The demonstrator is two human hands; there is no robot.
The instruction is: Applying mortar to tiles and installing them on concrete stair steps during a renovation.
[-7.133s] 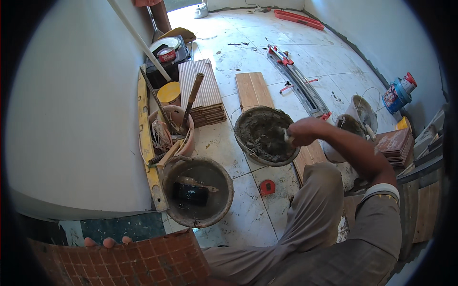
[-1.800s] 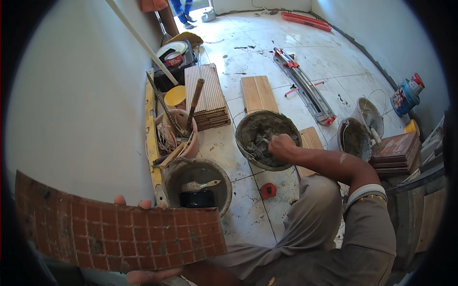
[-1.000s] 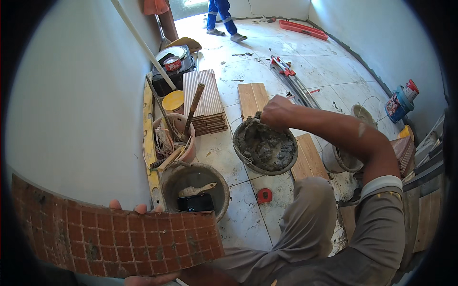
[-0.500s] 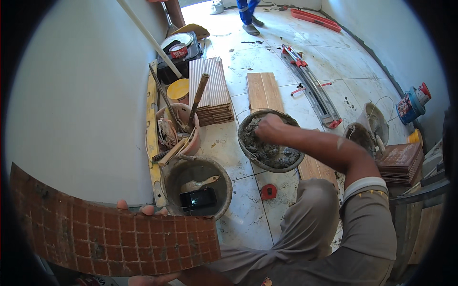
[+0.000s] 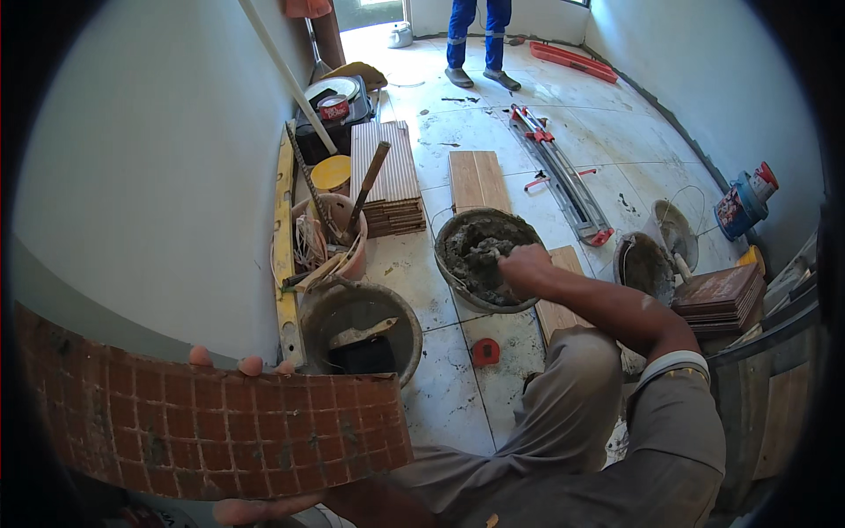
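Note:
A long reddish-brown tile (image 5: pixel 220 418) lies across my left forearm, its gridded back up with grey smears on it. My left hand (image 5: pixel 264 509) grips it, fingertips over the far edge and the rest mostly under it. Over a bucket (image 5: pixel 487 308) of wet grey mortar (image 5: pixel 466 246), my right hand (image 5: pixel 530 271) is closed round the handle of what looks like a trowel (image 5: pixel 496 253); its blade is coated or sunk in the mortar. A second bucket (image 5: pixel 414 339), left of it, holds murky water, a brush (image 5: pixel 363 333) and a dark rectangular object (image 5: pixel 363 355).
A red tape measure (image 5: pixel 485 351) lies on the tiled floor. Wood-look planks (image 5: pixel 480 180), a tile cutter (image 5: pixel 563 176) and stacked tiles (image 5: pixel 383 176) are farther off. A yellow level (image 5: pixel 286 255) leans by the left wall. Another person's legs (image 5: pixel 475 44) stand at the back.
My right hand has shifted right and toward me within the mortar bucket, and the tool neck now shows. The other person has stepped to face this way. The view has tilted up slightly.

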